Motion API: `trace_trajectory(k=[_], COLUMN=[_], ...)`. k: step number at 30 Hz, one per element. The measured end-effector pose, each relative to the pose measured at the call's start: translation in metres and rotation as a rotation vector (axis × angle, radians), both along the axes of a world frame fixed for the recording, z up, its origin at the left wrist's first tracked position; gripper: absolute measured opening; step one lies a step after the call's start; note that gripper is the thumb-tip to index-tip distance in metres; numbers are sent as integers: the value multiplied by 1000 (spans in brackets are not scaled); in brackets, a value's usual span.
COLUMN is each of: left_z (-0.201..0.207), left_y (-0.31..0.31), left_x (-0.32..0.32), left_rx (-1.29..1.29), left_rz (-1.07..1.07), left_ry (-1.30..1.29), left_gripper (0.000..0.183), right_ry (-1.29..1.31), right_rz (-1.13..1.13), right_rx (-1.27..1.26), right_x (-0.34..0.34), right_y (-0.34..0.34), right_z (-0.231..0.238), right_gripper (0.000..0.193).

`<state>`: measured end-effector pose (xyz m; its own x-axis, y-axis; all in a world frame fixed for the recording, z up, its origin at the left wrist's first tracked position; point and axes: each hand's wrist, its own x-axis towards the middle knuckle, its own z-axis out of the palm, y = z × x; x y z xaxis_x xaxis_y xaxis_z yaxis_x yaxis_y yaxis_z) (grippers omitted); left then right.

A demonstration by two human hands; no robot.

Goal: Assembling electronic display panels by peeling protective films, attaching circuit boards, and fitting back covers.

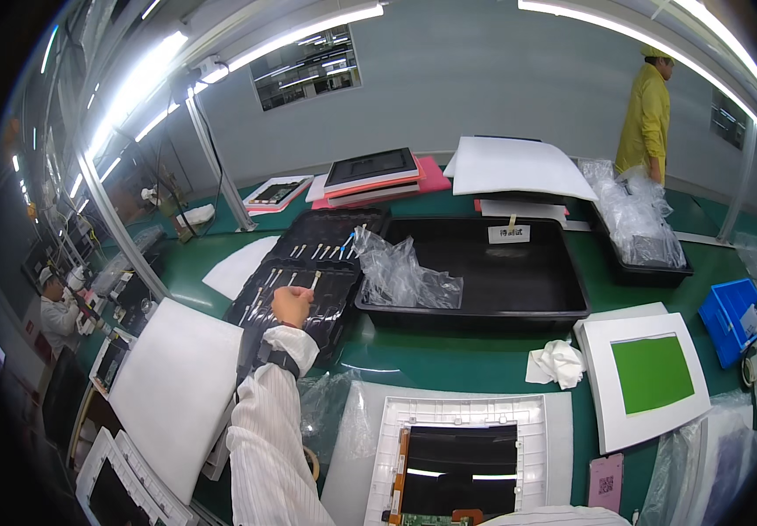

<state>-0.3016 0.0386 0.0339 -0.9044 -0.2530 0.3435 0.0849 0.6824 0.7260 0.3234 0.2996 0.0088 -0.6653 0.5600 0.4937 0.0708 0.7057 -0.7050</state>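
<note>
Your left hand (pixel 292 308) is over the black compartment tray (pixel 336 219), its fingers curled in close together; a slim pale-tipped strip (pixel 315 280) stands out just beyond the fingertips, and you cannot tell from this view whether it is pinched there or lying in the tray; your right hand is out of the picture, only its sleeve (pixel 562 516) showing at the lower edge, so its grip cannot be told.

The strip looks like a small cable with a connector end; expect it to be very light, bendy along its length and stiffer at the tip; the tip and any contacts would be the fragile part, so take it between thumb and forefinger on the body just behind the tip, without creasing it; it is probably smooth enough to slip, and a light, flat pinch should serve better than a squeeze.

More slim strips (pixel 334 252) lie in rows in the same tray, which rests on the green desk (pixel 431 358); to its right is a black plastic bin (pixel 505 276), with crumpled clear plastic bags (pixel 409 279) at its near left.
</note>
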Motion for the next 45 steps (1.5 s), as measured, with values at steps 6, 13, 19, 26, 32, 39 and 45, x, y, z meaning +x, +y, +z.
trace_trajectory(k=[6,13,19,26,32,39,45], left_z=[34,61,74,70,64,51,45], left_y=[40,50,42,36,30,26,27], left_x=[90,227,361,442,453,455,455], left_rx=[642,760,577,394,495,639,720], left_rz=[-478,-740,-907,-994,-1017,-1019,-1022], left_ry=[-123,-167,-323,-384,-334,-426,-448], left_gripper=[11,12,12,14,20,19,19], right_ry=[-226,185,-199,-93,-287,-236,-201], right_rz=[256,717,653,620,731,742,697], right_rx=[240,275,-198,111,-440,-498,-553], right_x=[123,17,-31,-90,-89,-88,-86], right_y=[50,91,-13,-31,-49,-52,-52], right_z=[-289,-135,87,104,98,92,91], right_gripper=[15,25,23,62,60,49,43])
